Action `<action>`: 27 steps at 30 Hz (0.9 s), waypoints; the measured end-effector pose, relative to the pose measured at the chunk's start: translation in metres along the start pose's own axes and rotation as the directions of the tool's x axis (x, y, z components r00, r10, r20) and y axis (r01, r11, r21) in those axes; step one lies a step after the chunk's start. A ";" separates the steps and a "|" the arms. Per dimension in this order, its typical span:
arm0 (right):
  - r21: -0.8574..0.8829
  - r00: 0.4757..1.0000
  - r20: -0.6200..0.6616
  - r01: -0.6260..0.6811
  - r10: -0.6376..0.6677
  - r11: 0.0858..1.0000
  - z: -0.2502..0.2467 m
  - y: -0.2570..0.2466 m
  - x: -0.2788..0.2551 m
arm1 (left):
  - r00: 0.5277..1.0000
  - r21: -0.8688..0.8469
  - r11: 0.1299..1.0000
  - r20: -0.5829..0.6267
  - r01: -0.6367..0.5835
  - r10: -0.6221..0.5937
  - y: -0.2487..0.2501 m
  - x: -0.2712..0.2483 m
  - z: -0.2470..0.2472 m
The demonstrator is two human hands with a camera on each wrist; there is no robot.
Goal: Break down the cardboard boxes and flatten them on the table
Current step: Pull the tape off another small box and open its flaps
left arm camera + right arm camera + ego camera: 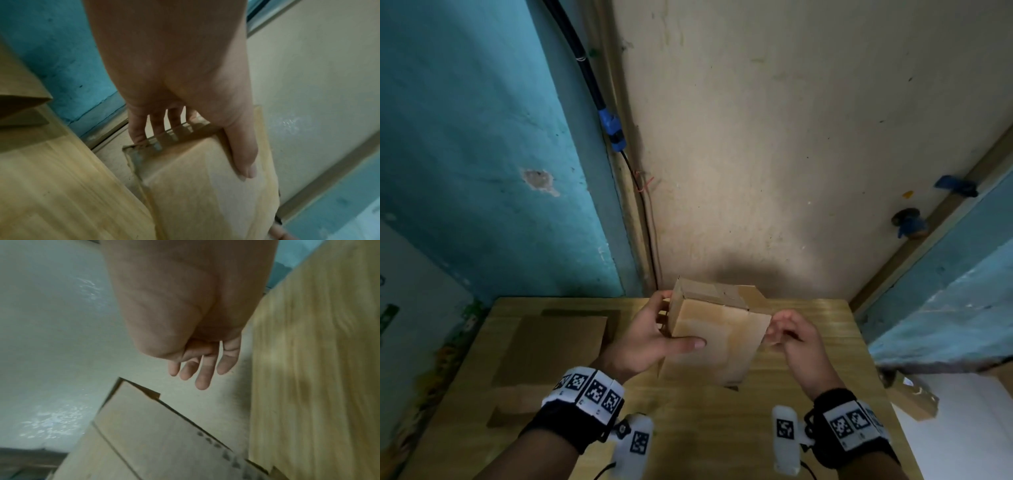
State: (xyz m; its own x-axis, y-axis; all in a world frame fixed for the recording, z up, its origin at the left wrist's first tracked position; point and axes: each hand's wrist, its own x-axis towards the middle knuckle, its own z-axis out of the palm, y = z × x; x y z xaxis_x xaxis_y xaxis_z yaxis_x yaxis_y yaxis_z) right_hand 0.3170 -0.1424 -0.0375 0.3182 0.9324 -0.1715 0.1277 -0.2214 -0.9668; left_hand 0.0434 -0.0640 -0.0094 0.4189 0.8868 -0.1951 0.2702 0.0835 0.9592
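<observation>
Wrist bands with printed markers sit nearest the head camera, one on each forearm. Left hand [654,337] grips the cardboard box [717,337]: thumb lies flat across the near face, the other fingers [136,129] wrap over the far left edge. From the left wrist view, those fingers hook the top edge of the box [205,186], thumb pressed along its side. Right hand [796,337] is at the box's right edge with fingers loosely curled; head view looks like fingertips touch the corner, but can't confirm a pinch. Right wrist view shows its fingers [202,374] hanging relaxed with nothing between them.

Box is held up off the wooden table [808,394], tilted, still in box shape, top flaps [722,291] folded shut and partly lifted at the far right. Flattened cardboard [554,346] lies on the table's left side, well apart from the held box. Another cardboard box [914,397] sits off the table's right edge, lower down. Behind: teal wall [482,137] on the left, beige wall [791,137] straight ahead, black cable [592,85] running down the corner.
</observation>
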 end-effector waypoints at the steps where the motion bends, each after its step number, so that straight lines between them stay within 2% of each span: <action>1: -0.014 0.998 -0.026 0.049 -0.049 0.999 -0.004 -0.004 -0.002 | 1.000 0.019 1.000 -0.001 -0.022 0.022 0.001 -0.002 0.001; 2: -0.035 0.994 -0.026 0.102 -0.103 0.994 -0.008 -0.012 -0.006 | 0.999 0.024 0.999 0.009 -0.048 0.048 0.002 -0.004 0.002; 4: -0.128 0.975 0.060 0.222 -0.216 0.967 -0.012 -0.033 -0.016 | 0.995 0.025 0.995 0.041 -0.092 0.091 0.002 -0.006 0.006; 6: -0.336 0.931 0.204 0.356 -0.302 0.872 -0.012 -0.055 -0.026 | 0.992 0.030 0.993 0.044 -0.116 0.114 0.000 -0.007 0.009; 8: -0.491 0.902 0.295 0.425 -0.314 0.761 -0.007 -0.067 -0.029 | 0.990 0.016 0.991 0.053 -0.132 0.131 -0.001 -0.008 0.011; 9: -0.519 0.904 0.299 0.422 -0.305 0.743 -0.004 -0.070 -0.030 | 0.989 0.016 0.990 0.061 -0.137 0.136 -0.002 -0.008 0.011; 12: -0.472 0.935 0.168 0.354 -0.313 0.807 0.001 -0.072 -0.031 | 0.987 0.093 0.985 0.075 -0.146 0.139 0.000 -0.010 0.009; 14: -0.507 0.923 0.156 0.380 -0.352 0.773 0.002 -0.075 -0.031 | 0.988 0.153 0.978 0.069 -0.144 0.135 0.003 -0.010 0.006; 15: -0.571 0.915 0.202 0.400 -0.350 0.717 0.003 -0.077 -0.031 | 0.988 0.161 0.976 0.076 -0.147 0.136 0.004 -0.011 0.005; 16: -0.658 0.900 0.272 0.432 -0.340 0.617 0.006 -0.080 -0.032 | 0.986 0.163 0.975 0.092 -0.153 0.139 0.005 -0.012 0.005; 18: -0.804 0.858 0.408 0.499 -0.313 0.322 0.013 -0.081 -0.034 | 0.978 0.169 0.968 0.130 -0.186 0.165 0.008 -0.015 0.007; 19: -0.835 0.844 0.445 0.512 -0.299 0.203 0.017 -0.080 -0.035 | 0.972 0.179 0.961 0.148 -0.209 0.184 0.009 -0.016 0.008; 20: -0.849 0.840 0.458 0.511 -0.291 0.137 0.020 -0.078 -0.035 | 0.965 0.187 0.954 0.163 -0.234 0.204 0.011 -0.016 0.009; 21: -0.855 0.841 0.457 0.505 -0.290 0.118 0.023 -0.077 -0.035 | 0.960 0.193 0.949 0.177 -0.251 0.218 0.013 -0.016 0.008; 25: -0.849 0.850 0.440 0.499 -0.289 0.176 0.022 -0.069 -0.031 | 0.924 0.134 0.947 0.297 -0.290 0.241 0.022 -0.019 0.007; 27: -0.845 0.844 0.442 0.506 -0.304 0.173 0.022 -0.064 -0.030 | 0.925 0.058 0.957 0.280 -0.283 0.257 0.024 -0.022 0.008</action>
State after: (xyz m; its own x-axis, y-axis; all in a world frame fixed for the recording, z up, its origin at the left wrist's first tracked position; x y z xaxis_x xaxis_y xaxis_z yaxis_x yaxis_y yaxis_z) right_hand 0.2783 -0.1498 0.0255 -0.1861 0.9803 0.0658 0.9770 0.1918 -0.0934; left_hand 0.0478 -0.0855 0.0160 0.6992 0.7148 0.0086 0.1905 -0.1979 0.9615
